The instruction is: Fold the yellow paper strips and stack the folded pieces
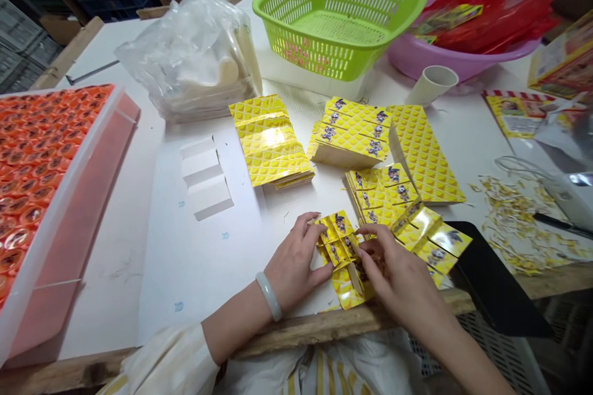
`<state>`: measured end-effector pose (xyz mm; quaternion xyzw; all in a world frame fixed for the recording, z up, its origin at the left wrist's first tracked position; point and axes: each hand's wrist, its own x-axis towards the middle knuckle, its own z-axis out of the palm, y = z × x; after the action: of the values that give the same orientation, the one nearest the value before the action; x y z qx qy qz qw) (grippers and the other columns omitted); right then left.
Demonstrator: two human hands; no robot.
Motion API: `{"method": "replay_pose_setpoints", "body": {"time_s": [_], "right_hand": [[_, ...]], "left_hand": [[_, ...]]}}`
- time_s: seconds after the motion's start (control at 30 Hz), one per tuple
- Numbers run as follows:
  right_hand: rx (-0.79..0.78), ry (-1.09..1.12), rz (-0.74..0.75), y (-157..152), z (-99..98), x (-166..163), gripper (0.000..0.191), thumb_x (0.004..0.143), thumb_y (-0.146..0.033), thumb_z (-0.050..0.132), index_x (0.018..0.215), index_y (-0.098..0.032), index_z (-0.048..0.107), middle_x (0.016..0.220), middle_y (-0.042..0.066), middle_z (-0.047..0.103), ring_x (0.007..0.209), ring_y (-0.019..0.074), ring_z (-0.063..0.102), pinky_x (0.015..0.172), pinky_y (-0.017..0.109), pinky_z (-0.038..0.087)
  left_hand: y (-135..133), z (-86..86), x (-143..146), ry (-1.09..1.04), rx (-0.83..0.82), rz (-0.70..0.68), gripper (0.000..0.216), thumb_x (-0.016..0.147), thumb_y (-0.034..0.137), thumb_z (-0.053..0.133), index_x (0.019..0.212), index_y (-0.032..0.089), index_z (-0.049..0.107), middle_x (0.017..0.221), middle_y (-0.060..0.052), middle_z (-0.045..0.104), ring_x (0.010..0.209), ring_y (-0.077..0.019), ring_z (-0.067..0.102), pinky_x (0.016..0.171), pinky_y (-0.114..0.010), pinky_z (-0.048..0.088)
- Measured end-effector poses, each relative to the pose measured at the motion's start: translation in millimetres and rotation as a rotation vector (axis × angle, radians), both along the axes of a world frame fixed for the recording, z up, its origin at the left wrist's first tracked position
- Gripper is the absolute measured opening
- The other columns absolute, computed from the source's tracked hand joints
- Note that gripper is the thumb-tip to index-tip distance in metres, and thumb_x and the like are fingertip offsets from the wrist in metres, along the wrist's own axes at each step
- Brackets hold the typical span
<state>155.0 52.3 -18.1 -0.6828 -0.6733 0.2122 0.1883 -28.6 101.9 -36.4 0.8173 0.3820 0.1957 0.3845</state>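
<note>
Near the table's front edge, a small yellow printed cardboard divider (pixel 341 241) with cartoon figures is between my hands, its folded strips crossing like a grid. My left hand (pixel 296 259), below a pale bangle, grips its left side with thumb and fingers. The fingers of my right hand (pixel 391 262) pinch the divider's right side. Just behind my right hand lie a stack of slotted yellow cards (pixel 377 191) and a creased slotted card (pixel 433 237). Farther back are a taller stack of slotted cards (pixel 354 129) and a pile of folded yellow cards (pixel 271 142).
A tub of orange-topped items (pixel 99 197) borders the left. At the back stand a plastic bag (pixel 194 55), a green basket (pixel 340 43) and a purple basin (pixel 430 55). A white folded card (pixel 206 179) lies left; yellow scraps (pixel 514 222) and a black phone-like slab (pixel 495 296) lie right.
</note>
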Motion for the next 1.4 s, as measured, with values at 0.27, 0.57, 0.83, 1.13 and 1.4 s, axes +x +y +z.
{"method": "replay_pose_setpoints", "body": {"time_s": [0.27,0.57,0.83,1.13,1.4], "right_hand": [[0.044,-0.337,0.061,8.6,4.1,-6.4,0.028,0.085,-0.012,0.040,0.110,-0.019,0.050,0.103,0.012,0.053,0.072,0.0198,0.058,0.055,0.030,0.046],[0.092,-0.394,0.365,28.7,11.2,8.9,0.017,0.085,-0.021,0.052,0.095,-0.022,0.064,0.100,0.011,0.056,0.093,0.0255,0.052,0.074,0.039,0.045],[0.284,-0.405,0.408,-8.8,1.1,32.2,0.034,0.082,-0.022,0.052,0.116,-0.016,0.056,0.131,0.017,0.045,0.120,0.0331,0.039,0.096,0.051,0.037],[0.367,-0.397,0.479,-17.4,-14.3,29.6,0.022,0.086,-0.014,0.048,0.104,-0.017,0.060,0.144,0.015,0.038,0.135,0.0297,0.026,0.105,0.055,0.031],[0.229,-0.264,0.588,-6.0,-16.4,29.2,0.020,0.083,-0.010,0.047,0.098,-0.012,0.060,0.128,0.019,0.051,0.124,0.0271,0.044,0.106,0.049,0.035]], "left_hand": [[6.8,13.0,5.4,0.240,0.167,-0.029,0.019,0.085,0.028,0.052,0.098,0.019,0.063,0.117,-0.009,0.049,0.112,-0.0277,0.039,0.098,-0.048,0.035],[18.4,-5.8,21.0,0.207,0.134,-0.079,0.007,0.088,0.022,0.051,0.094,0.018,0.053,0.101,-0.006,0.054,0.092,-0.0215,0.047,0.082,-0.036,0.044],[15.3,10.3,2.9,0.151,0.126,-0.232,0.019,0.087,0.025,0.049,0.104,0.020,0.055,0.113,-0.008,0.050,0.102,-0.0225,0.045,0.094,-0.039,0.039],[-19.0,-8.0,15.2,0.268,0.453,-0.133,0.021,0.089,0.023,0.048,0.104,0.020,0.062,0.125,-0.014,0.043,0.120,-0.0302,0.038,0.097,-0.049,0.040],[-27.0,-10.2,26.0,0.358,0.546,-0.111,0.016,0.089,0.018,0.049,0.098,0.014,0.061,0.122,-0.017,0.049,0.117,-0.0277,0.046,0.097,-0.044,0.044]]}}
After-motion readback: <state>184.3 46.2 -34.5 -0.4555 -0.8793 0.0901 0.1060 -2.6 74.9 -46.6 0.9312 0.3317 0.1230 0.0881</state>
